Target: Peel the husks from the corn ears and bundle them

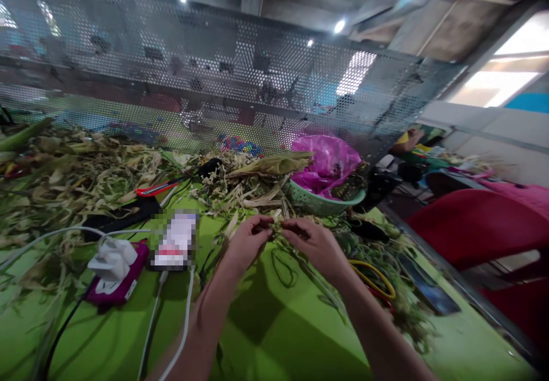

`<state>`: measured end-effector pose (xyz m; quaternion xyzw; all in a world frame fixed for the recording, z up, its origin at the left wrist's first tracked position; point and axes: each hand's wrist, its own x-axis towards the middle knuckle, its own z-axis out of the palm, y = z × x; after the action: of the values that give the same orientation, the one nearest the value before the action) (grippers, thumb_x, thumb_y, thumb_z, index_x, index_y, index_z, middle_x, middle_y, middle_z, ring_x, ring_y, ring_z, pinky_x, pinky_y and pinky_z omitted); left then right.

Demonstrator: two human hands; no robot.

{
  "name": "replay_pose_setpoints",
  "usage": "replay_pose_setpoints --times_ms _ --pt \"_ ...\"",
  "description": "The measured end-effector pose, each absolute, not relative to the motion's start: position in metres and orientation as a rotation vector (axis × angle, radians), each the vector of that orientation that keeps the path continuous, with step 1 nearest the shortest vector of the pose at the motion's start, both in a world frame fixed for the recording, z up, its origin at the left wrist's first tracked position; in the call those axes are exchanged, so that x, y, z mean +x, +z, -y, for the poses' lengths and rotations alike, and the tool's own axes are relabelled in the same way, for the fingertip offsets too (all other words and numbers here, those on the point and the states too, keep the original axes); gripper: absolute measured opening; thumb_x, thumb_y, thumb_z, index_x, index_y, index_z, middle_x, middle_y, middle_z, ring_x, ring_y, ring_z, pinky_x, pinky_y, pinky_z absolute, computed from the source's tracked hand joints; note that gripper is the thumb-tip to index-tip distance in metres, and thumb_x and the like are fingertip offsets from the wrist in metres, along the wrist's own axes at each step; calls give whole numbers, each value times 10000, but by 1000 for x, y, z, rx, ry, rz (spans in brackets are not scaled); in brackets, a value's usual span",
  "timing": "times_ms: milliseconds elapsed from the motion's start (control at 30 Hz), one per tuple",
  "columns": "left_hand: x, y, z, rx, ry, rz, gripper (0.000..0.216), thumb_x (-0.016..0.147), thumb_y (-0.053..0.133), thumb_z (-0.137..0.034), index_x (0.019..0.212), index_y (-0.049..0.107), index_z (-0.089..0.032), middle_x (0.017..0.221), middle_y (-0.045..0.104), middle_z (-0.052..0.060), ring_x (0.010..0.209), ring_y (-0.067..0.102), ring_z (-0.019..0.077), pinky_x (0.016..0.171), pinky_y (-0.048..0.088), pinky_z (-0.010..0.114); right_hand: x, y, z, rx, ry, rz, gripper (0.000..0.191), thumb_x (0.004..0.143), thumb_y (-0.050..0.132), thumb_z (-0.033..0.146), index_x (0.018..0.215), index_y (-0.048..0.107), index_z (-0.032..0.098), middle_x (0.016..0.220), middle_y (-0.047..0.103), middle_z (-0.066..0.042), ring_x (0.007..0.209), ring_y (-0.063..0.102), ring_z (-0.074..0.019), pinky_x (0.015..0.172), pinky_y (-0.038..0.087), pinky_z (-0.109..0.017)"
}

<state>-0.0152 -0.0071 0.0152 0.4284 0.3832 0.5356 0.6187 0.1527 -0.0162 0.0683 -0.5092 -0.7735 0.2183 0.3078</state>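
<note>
My left hand (249, 241) and my right hand (315, 243) meet over the green table (274, 324), fingers pinched together on a thin strip of dried leaf (277, 229) stretched between them. The strip is small and blurred. Just beyond my hands lies a heap of dried leaves and husks (253, 189), with a green basket (326, 201) behind it holding a crumpled pink plastic bag (328, 161).
At left lie a white charger on a magenta device (115, 269), a blurred phone (175, 241), white cables (180, 324), red-handled scissors (156, 188) and more husks (72, 175). Yellow rubber bands (373, 278) lie right. A perforated metal screen (240, 78) backs the table; red chairs (476, 226) stand right.
</note>
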Motion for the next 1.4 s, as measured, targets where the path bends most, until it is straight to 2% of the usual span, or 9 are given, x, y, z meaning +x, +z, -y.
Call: replay_pose_setpoints --times_ms 100,233,500,633,733,900,1033,1167,1400 --pt "-15 12 5 1047 1256 -868 229 689 671 -182 918 665 -166 739 622 -1 673 530 104 635 397 220 143 51 7 -1320 568 1965 245 840 598 425 779 641 192 695 607 -10 659 543 -168 611 413 -264" --pt "-14 13 6 1141 1241 -878 205 704 652 -165 909 658 -162 751 604 -1 692 529 107 678 409 234 145 36 5 -1241 683 1773 273 852 582 390 667 564 190 636 487 18 626 446 -137 589 356 -247" --pt "-11 16 9 1195 1297 -920 261 636 715 -114 862 592 -160 852 614 19 814 572 135 776 442 265 153 29 7 -1143 981 1578 200 766 690 383 843 642 205 799 614 -14 767 544 -178 708 434 -280" --pt "-15 22 15 1050 1136 -805 286 691 677 -139 969 623 -172 897 635 31 824 582 127 757 440 246 157 29 8 -1081 1143 1379 262 720 743 362 911 659 205 837 645 -16 764 562 -163 724 450 -283" --pt "-17 24 18 890 1053 -724 259 744 648 -201 1003 641 -197 919 645 32 795 598 120 705 444 232 158 30 9 -1023 1198 1273 275 692 768 350 905 671 204 846 652 -20 768 568 -158 738 463 -285" --pt "-18 25 17 763 1019 -553 276 729 639 -203 1003 668 -199 1034 648 57 828 639 154 761 482 285 158 33 9 -959 1267 1163 230 672 784 300 862 681 221 831 641 -6 763 565 -149 732 466 -274" --pt "-16 24 18 740 1054 -584 235 749 692 -271 967 671 -187 985 643 50 795 625 136 772 484 280 157 33 8 -952 1296 1153 259 648 805 297 859 677 218 834 640 -10 766 569 -153 728 470 -277" --pt "-12 18 16 881 1112 -669 383 676 779 -205 1032 641 -184 895 617 18 791 578 103 768 462 238 156 33 8 -964 1268 1209 298 669 796 323 904 647 214 866 633 -18 794 574 -157 731 472 -276" --pt "-8 12 8 1058 1315 -879 438 652 777 -193 1047 588 -176 804 581 -9 771 548 111 741 436 236 153 32 11 -1081 1154 1345 270 796 660 451 833 578 197 767 561 1 682 517 -134 665 453 -269"
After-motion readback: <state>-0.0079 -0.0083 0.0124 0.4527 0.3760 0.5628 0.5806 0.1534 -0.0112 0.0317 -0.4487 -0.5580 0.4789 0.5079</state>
